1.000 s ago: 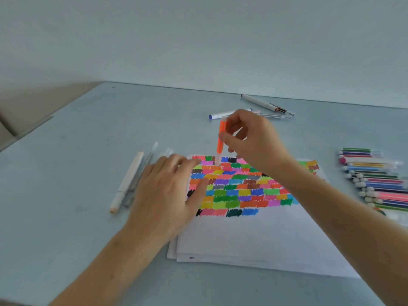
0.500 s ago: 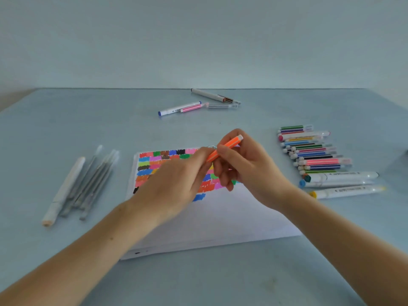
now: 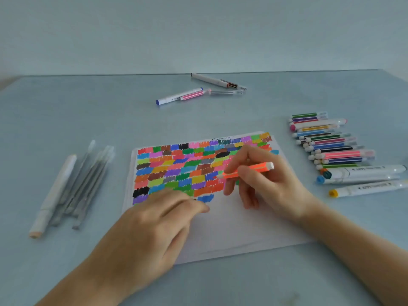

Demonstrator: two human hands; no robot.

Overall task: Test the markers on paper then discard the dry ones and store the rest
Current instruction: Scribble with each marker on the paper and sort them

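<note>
Spanning wall to edge — blue-grey table (image 3: 66, 120)

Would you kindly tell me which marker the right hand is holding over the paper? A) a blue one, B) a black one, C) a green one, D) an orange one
D: the right hand grips an orange marker with its tip toward the swatches on the paper.

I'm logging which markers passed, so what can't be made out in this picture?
Head view only:
- Orange marker cap: right hand hides the middle.
- Left hand: blurred; covers lower swatches on the paper.
- Print on the big white markers: too small.
</note>
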